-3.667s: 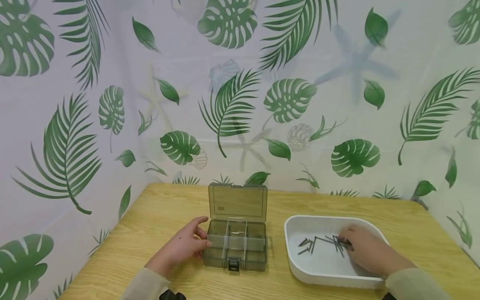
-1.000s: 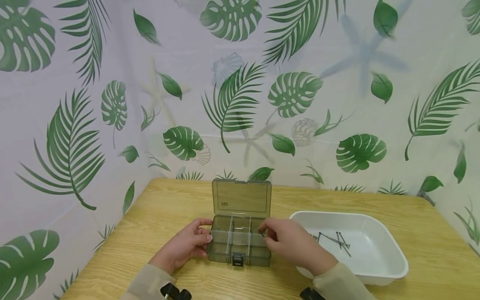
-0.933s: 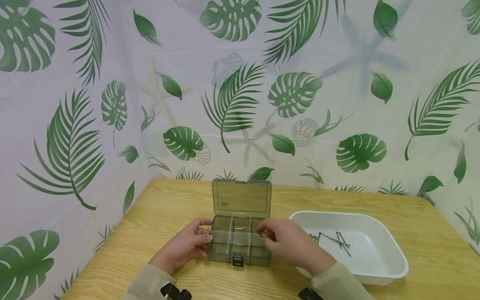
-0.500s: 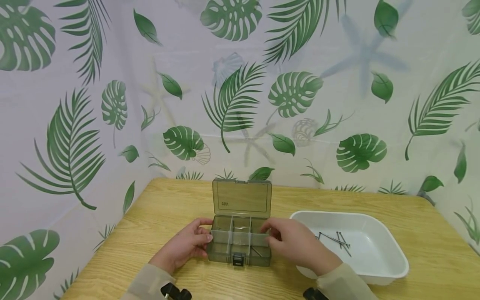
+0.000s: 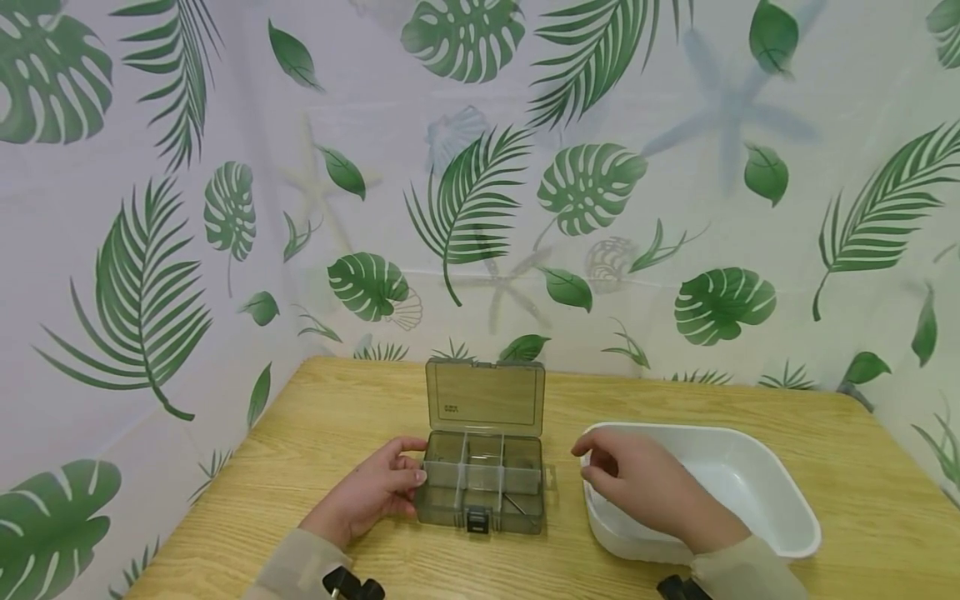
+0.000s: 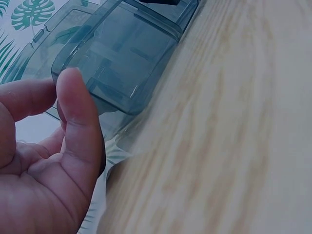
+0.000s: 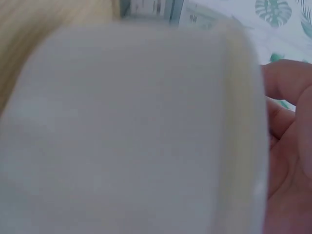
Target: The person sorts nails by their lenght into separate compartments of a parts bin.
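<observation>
A smoky see-through compartment box stands on the table, its lid raised at the back. Its front right compartment holds a thin nail. My left hand holds the box at its left side; in the left wrist view the thumb lies at the box's edge. Above the left end of a white tray is my right hand, fingers loosely bent and nothing visible between them. It hides the nails in the tray. Blurred tray wall fills most of the right wrist view.
The wooden table ends at a leaf-patterned sheet behind and on the left. A strip of bare wood separates the box from the tray. A small clear latch tab juts from the box's right side.
My right hand has gone from the tray to the box, let go of a nail in the front right compartment, and moved back right over the tray. The left hand has stayed at the box.
</observation>
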A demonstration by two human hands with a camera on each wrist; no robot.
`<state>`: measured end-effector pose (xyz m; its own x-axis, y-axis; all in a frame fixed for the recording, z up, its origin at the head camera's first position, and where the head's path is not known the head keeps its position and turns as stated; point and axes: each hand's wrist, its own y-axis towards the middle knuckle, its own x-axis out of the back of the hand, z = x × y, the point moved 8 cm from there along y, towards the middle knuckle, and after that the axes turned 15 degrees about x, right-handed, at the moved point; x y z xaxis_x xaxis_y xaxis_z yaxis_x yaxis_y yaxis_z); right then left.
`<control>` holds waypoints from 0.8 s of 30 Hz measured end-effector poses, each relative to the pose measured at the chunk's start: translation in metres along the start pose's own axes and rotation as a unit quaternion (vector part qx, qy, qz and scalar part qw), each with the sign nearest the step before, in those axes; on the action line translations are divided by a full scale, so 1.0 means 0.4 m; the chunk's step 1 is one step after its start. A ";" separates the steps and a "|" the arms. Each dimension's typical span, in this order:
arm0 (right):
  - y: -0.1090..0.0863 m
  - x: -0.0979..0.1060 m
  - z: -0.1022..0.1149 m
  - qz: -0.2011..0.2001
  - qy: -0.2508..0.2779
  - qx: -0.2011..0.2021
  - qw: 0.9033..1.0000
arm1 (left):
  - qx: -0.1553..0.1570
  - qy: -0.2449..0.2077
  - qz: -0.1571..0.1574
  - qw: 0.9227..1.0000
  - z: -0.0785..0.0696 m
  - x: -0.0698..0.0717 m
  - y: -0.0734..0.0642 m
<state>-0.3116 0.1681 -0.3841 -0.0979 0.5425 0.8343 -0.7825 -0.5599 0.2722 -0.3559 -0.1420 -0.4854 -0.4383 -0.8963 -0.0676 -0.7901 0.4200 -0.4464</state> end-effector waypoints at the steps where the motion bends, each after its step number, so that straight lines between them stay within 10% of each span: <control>1: -0.009 0.006 -0.015 0.001 -0.002 -0.008 1.000 | 0.000 -0.001 0.000 1.000 0.001 0.000 0.001; 13: -0.118 0.066 -0.202 0.040 -0.052 -0.076 0.995 | -0.002 -0.002 -0.003 1.000 0.003 0.000 0.002; 24: -0.139 0.035 -0.249 0.097 -0.023 -0.104 0.990 | 0.002 -0.005 0.004 1.000 0.001 -0.005 -0.004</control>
<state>-0.3307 0.2693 -0.4352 -0.2350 0.4062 0.8831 -0.8621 -0.5067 0.0037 -0.3537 -0.1407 -0.4848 -0.4408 -0.8940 -0.0803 -0.7843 0.4271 -0.4499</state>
